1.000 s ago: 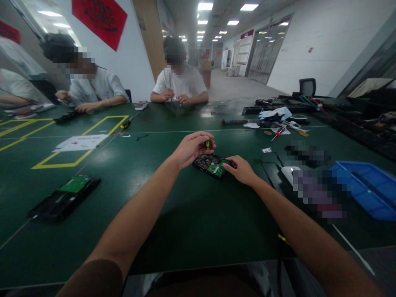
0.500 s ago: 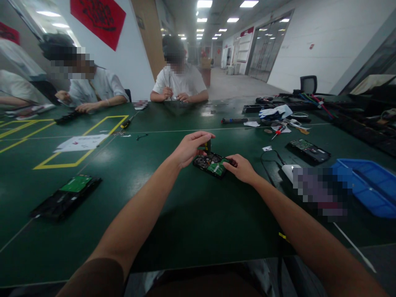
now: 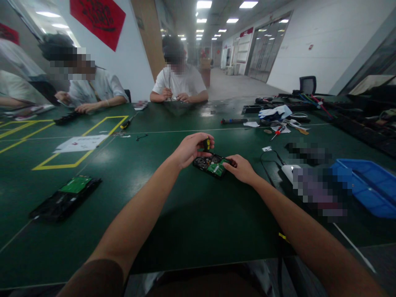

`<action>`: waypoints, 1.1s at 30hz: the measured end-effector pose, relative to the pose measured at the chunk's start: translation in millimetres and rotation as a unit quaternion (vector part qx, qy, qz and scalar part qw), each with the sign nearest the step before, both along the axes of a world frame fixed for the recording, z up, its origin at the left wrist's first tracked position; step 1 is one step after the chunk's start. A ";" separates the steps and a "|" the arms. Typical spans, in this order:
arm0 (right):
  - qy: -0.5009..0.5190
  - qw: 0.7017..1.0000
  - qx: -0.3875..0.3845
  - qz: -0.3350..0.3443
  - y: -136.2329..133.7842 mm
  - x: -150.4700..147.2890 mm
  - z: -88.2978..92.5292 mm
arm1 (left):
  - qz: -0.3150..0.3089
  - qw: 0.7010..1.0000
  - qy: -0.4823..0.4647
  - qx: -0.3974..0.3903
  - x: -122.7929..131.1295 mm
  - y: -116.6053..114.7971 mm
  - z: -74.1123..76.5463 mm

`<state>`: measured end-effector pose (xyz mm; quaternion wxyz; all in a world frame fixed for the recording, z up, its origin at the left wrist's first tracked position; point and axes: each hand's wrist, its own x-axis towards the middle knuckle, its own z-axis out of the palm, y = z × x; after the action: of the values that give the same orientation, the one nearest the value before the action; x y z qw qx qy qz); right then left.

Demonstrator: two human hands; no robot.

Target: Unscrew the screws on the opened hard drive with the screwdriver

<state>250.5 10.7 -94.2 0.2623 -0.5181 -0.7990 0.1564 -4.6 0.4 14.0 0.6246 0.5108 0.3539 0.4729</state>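
A black device with a green circuit board (image 3: 216, 168) lies on the dark green table in front of me. Above its left part, my left hand (image 3: 193, 149) has its fingers wrapped round a short black and yellow screwdriver (image 3: 207, 144). The lower end of that tool is hidden by the fingers. My right hand (image 3: 239, 167) grips the device's right edge between thumb and fingers.
A similar device (image 3: 66, 197) lies at the left, another, blurred (image 3: 307, 152), at the right by a blue tray (image 3: 368, 185). Papers (image 3: 81, 142), a yellow screwdriver (image 3: 126, 123) and cables (image 3: 297, 123) lie farther back. Two people (image 3: 179, 82) sit across the table.
The fingers of my left hand have shifted round the screwdriver, and more of its yellow part shows. My right hand and the device have stayed in place.
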 end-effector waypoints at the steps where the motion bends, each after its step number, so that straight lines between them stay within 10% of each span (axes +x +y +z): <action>1: 0.001 1.000 -0.001 -0.001 -0.3 -0.3 0.3 | 0.002 1.000 0.005 -0.001 -0.2 0.2 0.0; 33: 0.001 1.000 0.000 -0.007 2.2 1.0 -3.0 | -0.043 0.999 0.002 0.013 1.2 -2.0 -2.0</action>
<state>251.5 12.9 -97.2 0.2641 -0.5235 -0.7952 0.1544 -3.4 -1.6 12.1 0.6371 0.5347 0.3261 0.4493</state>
